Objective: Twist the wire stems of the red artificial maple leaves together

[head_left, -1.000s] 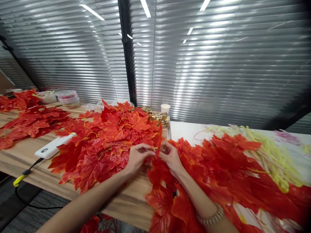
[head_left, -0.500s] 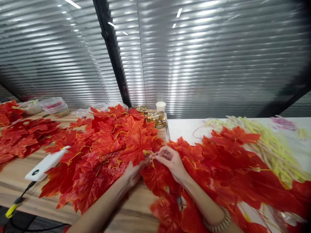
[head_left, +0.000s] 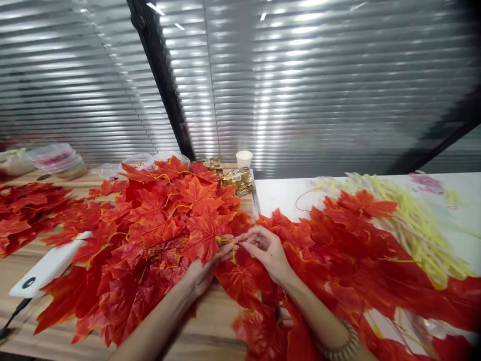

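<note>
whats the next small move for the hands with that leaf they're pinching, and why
Probably lay the red leaf flat onto the left pile. The left hand holds it under its blade right over that heap, while the right hand pinches its yellow stem, so only a short drop and release seems left.

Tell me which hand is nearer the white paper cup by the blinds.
Right. The right hand lies almost straight below the white paper cup, on the red leaves. The left hand sits lower and further left, under a red leaf, so it is farther off.
</note>
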Tool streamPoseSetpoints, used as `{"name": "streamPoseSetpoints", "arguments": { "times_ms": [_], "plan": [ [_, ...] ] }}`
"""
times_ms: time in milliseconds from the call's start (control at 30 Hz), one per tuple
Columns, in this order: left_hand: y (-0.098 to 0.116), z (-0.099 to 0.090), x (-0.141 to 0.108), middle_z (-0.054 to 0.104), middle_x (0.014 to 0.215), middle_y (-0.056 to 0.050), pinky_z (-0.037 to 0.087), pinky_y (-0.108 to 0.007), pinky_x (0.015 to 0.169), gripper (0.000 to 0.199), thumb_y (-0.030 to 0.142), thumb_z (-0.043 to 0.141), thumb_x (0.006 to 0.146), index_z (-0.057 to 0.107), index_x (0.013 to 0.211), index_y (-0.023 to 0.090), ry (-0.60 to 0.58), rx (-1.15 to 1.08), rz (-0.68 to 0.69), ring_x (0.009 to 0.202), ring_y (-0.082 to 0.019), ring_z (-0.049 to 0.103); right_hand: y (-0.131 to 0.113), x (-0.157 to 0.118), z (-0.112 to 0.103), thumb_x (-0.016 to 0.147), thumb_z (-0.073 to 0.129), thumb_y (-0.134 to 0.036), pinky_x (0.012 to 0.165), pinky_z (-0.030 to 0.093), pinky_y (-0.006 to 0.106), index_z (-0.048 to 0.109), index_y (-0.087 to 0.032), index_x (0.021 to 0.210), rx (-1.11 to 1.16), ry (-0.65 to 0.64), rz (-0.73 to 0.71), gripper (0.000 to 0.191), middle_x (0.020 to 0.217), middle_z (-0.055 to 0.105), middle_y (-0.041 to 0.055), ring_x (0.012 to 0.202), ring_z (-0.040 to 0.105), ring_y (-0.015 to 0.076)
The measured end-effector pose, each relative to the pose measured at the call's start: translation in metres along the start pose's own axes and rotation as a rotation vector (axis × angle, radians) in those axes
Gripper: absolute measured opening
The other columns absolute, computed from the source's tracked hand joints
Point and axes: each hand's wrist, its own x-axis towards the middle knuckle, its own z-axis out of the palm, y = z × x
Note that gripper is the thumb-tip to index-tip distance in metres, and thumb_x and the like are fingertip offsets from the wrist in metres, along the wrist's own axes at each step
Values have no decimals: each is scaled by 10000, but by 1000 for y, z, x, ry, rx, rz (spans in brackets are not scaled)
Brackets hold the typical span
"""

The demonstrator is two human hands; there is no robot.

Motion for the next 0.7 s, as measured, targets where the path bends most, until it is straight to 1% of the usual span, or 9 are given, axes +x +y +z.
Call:
{"name": "streamPoseSetpoints", "arguments": {
  "times_ms": [67,133,267,333,400,500,633,700],
  "plan": [
    [2,-3,1,706,931,-64,481,-297,865,319,132,719,643,654,950,190,5,-31,-3,957,-220,627,-1,1,-1,741,646,-225,665,451,248,554,-162,817,-10,29,10,135,849,642,56,747,587,143],
    [6,-3,0,701,953,-82,483,-321,868,385,145,736,622,642,993,183,0,-48,-23,987,-246,613,-2,0,0,739,647,-227,671,449,248,552,-161,814,-15,57,17,136,835,643,53,746,585,143],
    [15,2,-4,698,969,-108,470,-348,894,455,157,756,596,630,1034,162,-31,-56,-77,1019,-278,595,-3,-3,5,743,638,-231,674,446,240,574,-165,825,-45,49,6,124,842,624,42,726,565,129],
    [18,3,-5,702,951,-115,471,-354,896,420,133,736,620,632,1026,146,-30,-38,-99,1004,-276,606,-4,-6,9,749,629,-227,671,442,233,586,-169,834,-60,35,0,112,847,612,37,713,550,119],
    [19,4,-5,707,934,-119,483,-358,881,335,126,702,664,639,993,132,-21,-8,-114,962,-268,629,-4,-8,13,757,618,-224,678,441,229,592,-173,845,-64,31,-7,104,845,603,32,710,544,115],
    [20,3,-4,707,945,-113,499,-336,864,239,135,664,709,647,947,128,-19,32,-106,919,-249,650,-2,-9,15,761,613,-223,692,441,226,595,-177,856,-72,65,-17,107,836,595,26,737,545,119],
    [21,0,-1,671,1058,-119,470,-302,908,290,142,655,720,626,1008,122,-84,49,-55,977,-236,626,2,-6,13,759,619,-234,735,439,238,606,-169,847,-87,111,-24,111,839,594,32,782,547,131],
    [21,-2,-1,665,1065,-135,469,-300,900,311,153,661,716,623,1021,106,-97,83,-54,980,-237,624,3,-4,10,759,622,-249,744,442,244,606,-165,851,-72,133,-12,126,848,599,35,791,554,136]
  ]
}}
